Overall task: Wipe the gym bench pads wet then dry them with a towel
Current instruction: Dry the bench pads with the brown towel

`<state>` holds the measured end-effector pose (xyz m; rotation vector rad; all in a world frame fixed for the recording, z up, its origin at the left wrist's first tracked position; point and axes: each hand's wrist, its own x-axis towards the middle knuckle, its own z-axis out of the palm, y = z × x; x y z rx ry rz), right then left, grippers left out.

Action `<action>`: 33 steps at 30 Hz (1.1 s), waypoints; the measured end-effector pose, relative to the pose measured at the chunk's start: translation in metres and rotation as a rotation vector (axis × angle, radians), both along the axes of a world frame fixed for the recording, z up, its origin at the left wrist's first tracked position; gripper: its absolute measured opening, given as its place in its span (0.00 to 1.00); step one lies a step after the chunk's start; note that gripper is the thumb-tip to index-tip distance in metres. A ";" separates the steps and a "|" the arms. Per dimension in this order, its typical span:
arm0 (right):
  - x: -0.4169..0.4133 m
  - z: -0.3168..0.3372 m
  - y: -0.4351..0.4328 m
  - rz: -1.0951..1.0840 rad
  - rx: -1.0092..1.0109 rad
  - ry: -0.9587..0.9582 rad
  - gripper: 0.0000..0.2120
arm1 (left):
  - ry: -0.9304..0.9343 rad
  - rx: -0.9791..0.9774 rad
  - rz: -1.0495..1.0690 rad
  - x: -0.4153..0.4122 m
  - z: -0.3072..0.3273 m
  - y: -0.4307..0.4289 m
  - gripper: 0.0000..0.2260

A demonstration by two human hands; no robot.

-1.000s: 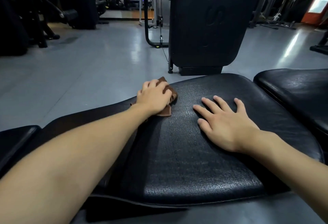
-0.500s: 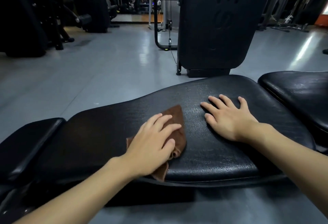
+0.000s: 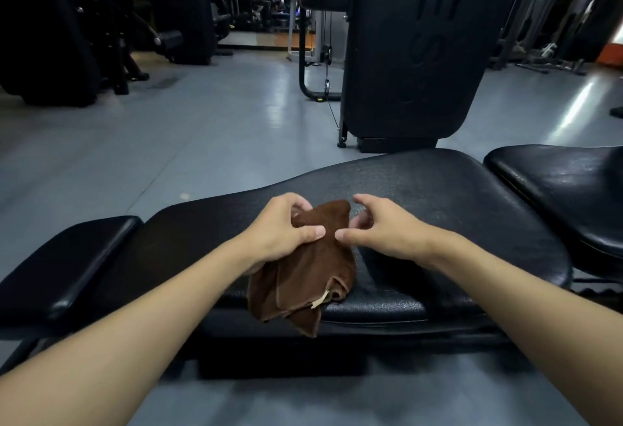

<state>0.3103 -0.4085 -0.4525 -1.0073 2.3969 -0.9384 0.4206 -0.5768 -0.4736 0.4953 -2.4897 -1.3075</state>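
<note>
A brown cloth (image 3: 310,270) hangs crumpled over the near edge of the long black bench pad (image 3: 438,196). My left hand (image 3: 279,230) grips the cloth's upper part, thumb on top and fingers curled round it. My right hand (image 3: 381,226) is right beside it, its thumb tip touching the cloth and its fingers curled above the cloth's right edge. Whether those fingers hold the cloth is unclear. A smaller black pad (image 3: 67,263) adjoins at the left and another black pad (image 3: 566,189) at the right.
A tall black weight machine (image 3: 414,47) with a cable stands just beyond the bench. More dark gym machines (image 3: 67,27) line the far left. Grey floor (image 3: 151,142) stretches between them. Stands and frames sit at the far right.
My left hand stopped pressing the cloth flat and lifted it off the pad in a grip. My right hand left the pad and came over to the cloth.
</note>
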 end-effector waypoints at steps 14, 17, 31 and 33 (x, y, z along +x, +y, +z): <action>0.030 0.026 -0.015 -0.027 -0.387 -0.599 0.10 | -0.080 0.364 -0.214 0.016 0.062 -0.025 0.12; 0.031 0.036 -0.017 0.006 -0.469 -0.445 0.06 | -0.150 0.282 -0.303 0.022 0.075 -0.034 0.14; 0.038 0.056 -0.019 -0.059 -0.406 -0.207 0.04 | -0.096 0.326 -0.272 0.038 0.089 -0.039 0.09; 0.035 0.049 -0.020 -0.101 -0.336 -0.226 0.09 | -0.158 0.231 -0.271 0.037 0.088 -0.040 0.09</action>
